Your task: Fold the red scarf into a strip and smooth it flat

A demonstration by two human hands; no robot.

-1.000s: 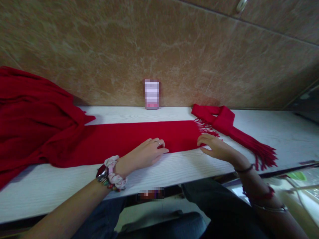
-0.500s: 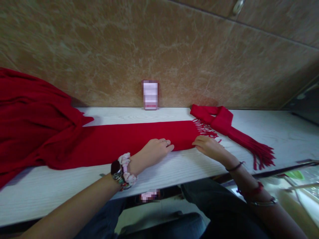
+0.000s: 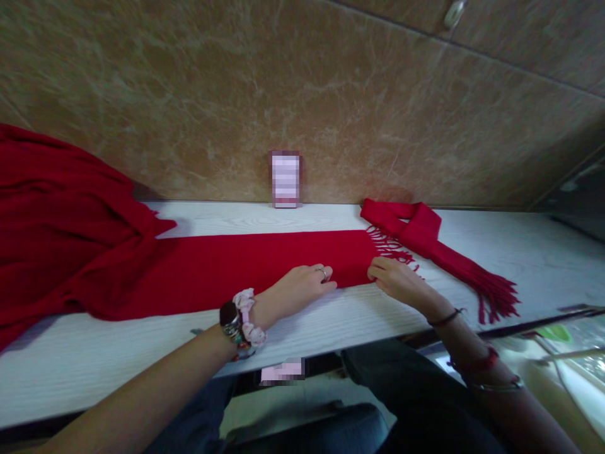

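While the left hand (image 3: 302, 287) lay with bent fingers on the near edge of the flat red scarf (image 3: 265, 255), the right hand (image 3: 394, 278) touched that edge close to its fringe (image 3: 385, 243). It was hard to tell if either hand pinched the cloth. The flat scarf was on the white table (image 3: 94, 362). Past the right hand sat a folded red scarf (image 3: 425, 232), and a big red cloth heap (image 3: 61, 221) lay left of the left hand.

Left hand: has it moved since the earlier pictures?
Yes: judged against the wall fitting, the left hand has moved to the right along the scarf.
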